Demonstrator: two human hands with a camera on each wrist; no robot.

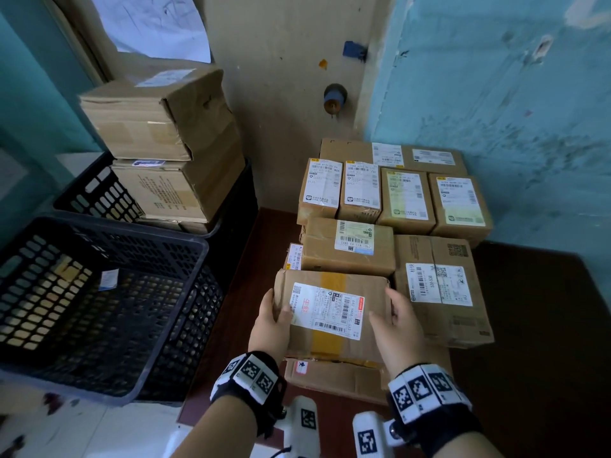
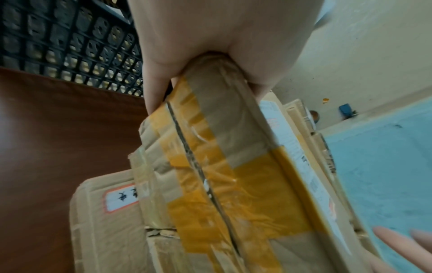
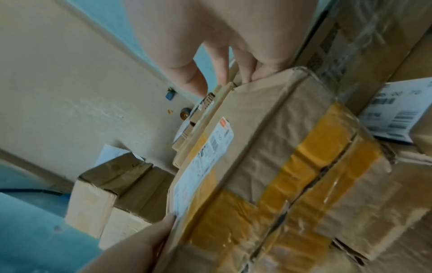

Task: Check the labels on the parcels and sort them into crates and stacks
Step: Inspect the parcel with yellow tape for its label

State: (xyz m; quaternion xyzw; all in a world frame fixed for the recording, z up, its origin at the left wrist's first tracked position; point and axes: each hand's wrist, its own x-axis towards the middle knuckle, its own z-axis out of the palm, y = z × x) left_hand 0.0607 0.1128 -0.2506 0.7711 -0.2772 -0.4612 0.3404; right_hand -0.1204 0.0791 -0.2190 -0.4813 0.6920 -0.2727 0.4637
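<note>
Holding a taped parcel [image 1: 330, 312] label-up over the near table edge, the left hand [image 1: 269, 320] and right hand [image 1: 396, 320] grip its ends. Sorting looks partly done: many labelled parcels [image 1: 393, 206] remain behind it. Left, the near black crate [image 1: 109, 226] appears to hold little; the far crate [image 1: 99, 190] carries stacked boxes [image 1: 158, 143].

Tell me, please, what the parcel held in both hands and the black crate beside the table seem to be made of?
Held parcel: apparently corrugated cardboard, brown and matte, creased, sealed with glossy yellow tape, carrying a paper label. Black crate: probably moulded plastic, with lattice walls and a slightly shiny rim.
</note>
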